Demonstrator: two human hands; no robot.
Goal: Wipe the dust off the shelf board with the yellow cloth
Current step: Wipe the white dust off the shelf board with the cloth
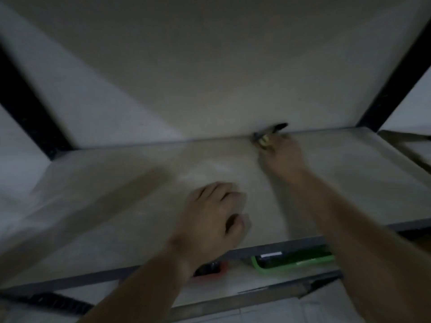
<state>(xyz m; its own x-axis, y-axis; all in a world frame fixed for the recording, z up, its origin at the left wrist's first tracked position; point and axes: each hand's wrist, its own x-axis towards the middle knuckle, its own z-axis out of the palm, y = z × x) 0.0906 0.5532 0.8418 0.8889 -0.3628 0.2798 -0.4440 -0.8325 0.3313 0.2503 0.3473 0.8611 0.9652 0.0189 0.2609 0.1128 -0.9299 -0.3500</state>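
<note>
the shelf board (116, 183) runs left to right. at its back edge the right hand (283, 157) grips the yellow cloth (264, 141) — the left hand (214, 210) rests on the board, loosely curled, empty.

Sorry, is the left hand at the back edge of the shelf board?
No, the left hand is near the front edge of the shelf board; the right hand reaches back.
</note>
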